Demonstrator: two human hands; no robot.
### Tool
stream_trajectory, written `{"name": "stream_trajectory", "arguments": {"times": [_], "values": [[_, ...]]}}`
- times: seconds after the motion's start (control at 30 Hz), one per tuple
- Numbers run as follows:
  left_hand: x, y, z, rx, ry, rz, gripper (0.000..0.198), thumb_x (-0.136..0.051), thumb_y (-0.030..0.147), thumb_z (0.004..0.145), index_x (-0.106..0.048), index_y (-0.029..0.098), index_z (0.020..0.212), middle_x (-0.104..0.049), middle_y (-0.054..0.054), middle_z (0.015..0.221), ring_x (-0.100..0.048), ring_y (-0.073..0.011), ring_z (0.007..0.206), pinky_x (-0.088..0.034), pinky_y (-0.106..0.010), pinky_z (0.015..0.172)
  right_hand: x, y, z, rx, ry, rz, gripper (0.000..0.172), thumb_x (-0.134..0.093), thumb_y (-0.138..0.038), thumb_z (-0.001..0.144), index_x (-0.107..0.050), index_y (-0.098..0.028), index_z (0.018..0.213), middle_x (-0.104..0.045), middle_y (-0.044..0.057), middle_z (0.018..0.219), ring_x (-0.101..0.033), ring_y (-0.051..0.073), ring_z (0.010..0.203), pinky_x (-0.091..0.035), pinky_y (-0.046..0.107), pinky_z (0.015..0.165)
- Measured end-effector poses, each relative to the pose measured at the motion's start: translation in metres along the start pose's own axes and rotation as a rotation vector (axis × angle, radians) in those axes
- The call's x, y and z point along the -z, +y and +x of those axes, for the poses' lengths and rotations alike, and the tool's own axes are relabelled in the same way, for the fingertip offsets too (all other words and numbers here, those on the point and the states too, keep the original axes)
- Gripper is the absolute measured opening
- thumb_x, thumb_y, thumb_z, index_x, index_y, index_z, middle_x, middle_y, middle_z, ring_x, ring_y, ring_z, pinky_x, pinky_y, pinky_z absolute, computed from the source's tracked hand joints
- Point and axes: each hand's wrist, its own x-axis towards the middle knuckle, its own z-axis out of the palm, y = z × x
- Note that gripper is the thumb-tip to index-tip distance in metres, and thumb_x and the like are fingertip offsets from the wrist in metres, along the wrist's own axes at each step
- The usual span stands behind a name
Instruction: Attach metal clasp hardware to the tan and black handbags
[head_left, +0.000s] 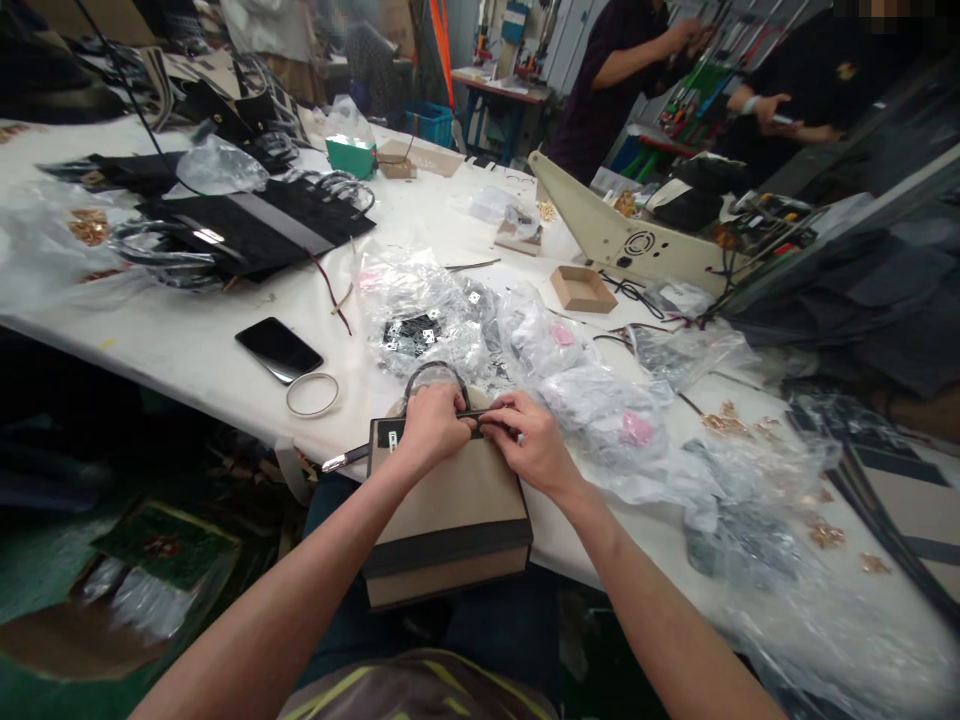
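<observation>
A tan handbag with dark trim (450,510) lies on my lap against the edge of the white table (187,350), its black handle (435,372) arching over the table top. My left hand (431,425) is closed on the bag's top edge, fingers pinching a thin dark strap or bar. My right hand (529,440) pinches the same dark strip from the right, fingers curled tight. Both hands touch each other near the middle of the bag's top. A slim metal tool (345,460) sticks out to the left of the bag.
A black phone (279,349) and a thin ring (312,394) lie left of the bag. Clear plastic bags of parts (480,330) cover the table's middle and right, with gold fittings (739,425). A small cardboard box (583,289), black bags (247,225) and two people (622,70) stand farther back.
</observation>
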Motion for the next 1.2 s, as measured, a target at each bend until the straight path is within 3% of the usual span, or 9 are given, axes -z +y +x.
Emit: {"name": "stream_trajectory", "arguments": {"times": [0.1,0.2,0.5,0.7,0.83,1.03,1.13,1.2], "values": [[0.0,0.001,-0.001,-0.003,0.013,0.003,0.018,-0.084,0.032,0.081,-0.073,0.023,0.093,-0.078,-0.009,0.107,-0.069,-0.0322,0.107,-0.051,-0.042,0.091,0.001,0.004,-0.007,0.088,-0.021,-0.028,0.02,-0.066,-0.028,0.109,-0.08,-0.026,0.123,-0.075,0.012,0.131,-0.07,0.029,0.123,-0.061,0.049,0.105],[0.0,0.001,-0.002,0.002,0.019,0.001,0.018,-0.083,0.031,0.081,-0.073,0.024,0.093,-0.078,-0.008,0.106,-0.069,-0.0321,0.107,-0.05,-0.042,0.091,-0.001,0.008,-0.013,0.143,-0.023,-0.058,0.026,-0.07,-0.029,0.108,-0.073,-0.028,0.133,-0.074,0.013,0.14,-0.069,0.031,0.129,-0.06,0.053,0.109],[-0.001,0.0,-0.004,-0.006,0.025,-0.022,0.019,-0.085,0.031,0.081,-0.072,0.024,0.092,-0.078,-0.008,0.108,-0.068,-0.0321,0.107,-0.049,-0.043,0.09,-0.008,0.017,-0.012,0.184,-0.001,-0.043,0.017,-0.065,-0.022,0.109,-0.072,-0.027,0.123,-0.08,0.008,0.115,-0.072,0.028,0.11,-0.06,0.048,0.098],[0.0,0.0,-0.004,0.003,0.023,-0.03,0.018,-0.085,0.03,0.08,-0.072,0.024,0.091,-0.078,-0.009,0.108,-0.069,-0.0331,0.109,-0.05,-0.043,0.091,-0.011,0.019,-0.015,0.187,0.002,-0.065,0.022,-0.062,-0.022,0.109,-0.072,-0.028,0.127,-0.079,0.009,0.119,-0.071,0.029,0.113,-0.059,0.053,0.103],[-0.002,-0.002,-0.005,-0.007,0.032,-0.03,0.019,-0.085,0.032,0.081,-0.072,0.024,0.093,-0.077,-0.01,0.109,-0.068,-0.0343,0.111,-0.05,-0.044,0.093,-0.011,0.016,-0.019,0.14,-0.007,-0.08,0.029,-0.06,-0.026,0.111,-0.072,-0.028,0.137,-0.072,0.013,0.131,-0.069,0.03,0.125,-0.061,0.053,0.108],[-0.002,-0.001,-0.003,-0.011,0.021,-0.015,0.019,-0.084,0.033,0.082,-0.073,0.023,0.094,-0.078,-0.01,0.112,-0.069,-0.0343,0.113,-0.051,-0.044,0.095,-0.009,0.01,-0.015,0.072,-0.054,-0.09,0.03,-0.06,-0.029,0.112,-0.075,-0.024,0.137,-0.068,0.015,0.13,-0.067,0.031,0.124,-0.061,0.052,0.107],[0.003,-0.001,0.0,0.001,-0.017,-0.024,0.018,-0.085,0.033,0.082,-0.074,0.023,0.093,-0.079,-0.009,0.106,-0.071,-0.0323,0.108,-0.051,-0.041,0.092,0.001,0.004,-0.013,0.017,-0.084,-0.062,0.031,-0.066,-0.034,0.11,-0.075,-0.026,0.138,-0.068,0.013,0.132,-0.071,0.028,0.111,-0.064,0.047,0.096],[0.007,-0.001,0.001,0.014,-0.049,-0.048,0.017,-0.085,0.033,0.082,-0.075,0.024,0.092,-0.079,-0.007,0.101,-0.072,-0.0303,0.102,-0.052,-0.039,0.087,0.015,0.001,-0.021,-0.056,0.02,-0.045,0.036,-0.068,-0.036,0.109,-0.073,-0.027,0.143,-0.069,0.012,0.134,-0.072,0.024,0.099,-0.064,0.042,0.088]]}}
